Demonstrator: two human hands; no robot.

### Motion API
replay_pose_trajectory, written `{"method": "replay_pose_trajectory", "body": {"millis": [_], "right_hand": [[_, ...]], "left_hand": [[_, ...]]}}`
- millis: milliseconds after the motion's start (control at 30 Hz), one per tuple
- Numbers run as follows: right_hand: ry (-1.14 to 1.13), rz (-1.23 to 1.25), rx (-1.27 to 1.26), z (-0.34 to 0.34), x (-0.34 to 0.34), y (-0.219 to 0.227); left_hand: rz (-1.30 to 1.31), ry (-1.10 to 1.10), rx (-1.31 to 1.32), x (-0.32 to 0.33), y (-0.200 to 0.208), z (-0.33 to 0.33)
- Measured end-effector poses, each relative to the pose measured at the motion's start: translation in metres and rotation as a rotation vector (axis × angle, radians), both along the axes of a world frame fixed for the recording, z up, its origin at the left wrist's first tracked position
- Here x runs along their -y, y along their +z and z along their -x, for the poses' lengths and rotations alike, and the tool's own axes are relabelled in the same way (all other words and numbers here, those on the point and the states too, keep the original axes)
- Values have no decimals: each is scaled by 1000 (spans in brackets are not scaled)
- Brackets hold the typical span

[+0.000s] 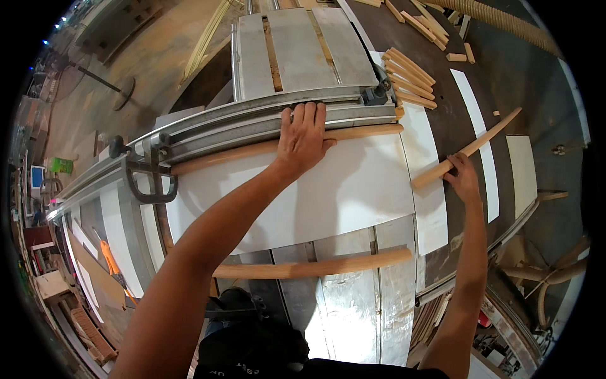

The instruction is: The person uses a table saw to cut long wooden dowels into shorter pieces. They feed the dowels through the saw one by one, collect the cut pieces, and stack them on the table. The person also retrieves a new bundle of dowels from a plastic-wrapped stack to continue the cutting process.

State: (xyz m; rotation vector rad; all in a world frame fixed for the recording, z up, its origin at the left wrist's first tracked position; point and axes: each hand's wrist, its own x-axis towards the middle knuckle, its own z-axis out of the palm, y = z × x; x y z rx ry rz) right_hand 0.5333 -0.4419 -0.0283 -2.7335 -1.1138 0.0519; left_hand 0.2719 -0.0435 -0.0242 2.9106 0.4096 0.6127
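Note:
A long wooden strip (237, 151) lies along the metal fence (221, 131) of a sliding saw table, on a white board (328, 192). My left hand (304, 140) is closed over both, its fingers hooked on the fence and its thumb against the strip. Over to the right, my right hand (464, 179) grips a shorter, tapered wooden piece (486, 137) that slants up and away, its near end over a narrow white panel (432, 216). Nearer my body, another wooden strip (315, 266) lies across the metal table.
A stack of cut wooden pieces (409, 79) sits just past the fence's right end, with more offcuts (424, 28) farther back on the dark table. A black clamp handle (151, 183) stands at the fence's left. An orange-handled tool (108, 258) lies at far left.

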Motion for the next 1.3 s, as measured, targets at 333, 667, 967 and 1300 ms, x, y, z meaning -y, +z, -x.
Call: {"method": "replay_pose_trajectory", "body": {"millis": [333,667,967,1300], "right_hand": [[120,-67,-18,89,27,-24],[244,-117,-29,248,1,83],[279,-245,126,326,-10,137],[155,-405,-7,370,-99,187]], "left_hand": [[-244,18,-112,-2,-25,21],[109,-93,-189,-16,-30,119],[241,-372,-295,70,-25,217],[817,-290,-153,64,26,279]]}}
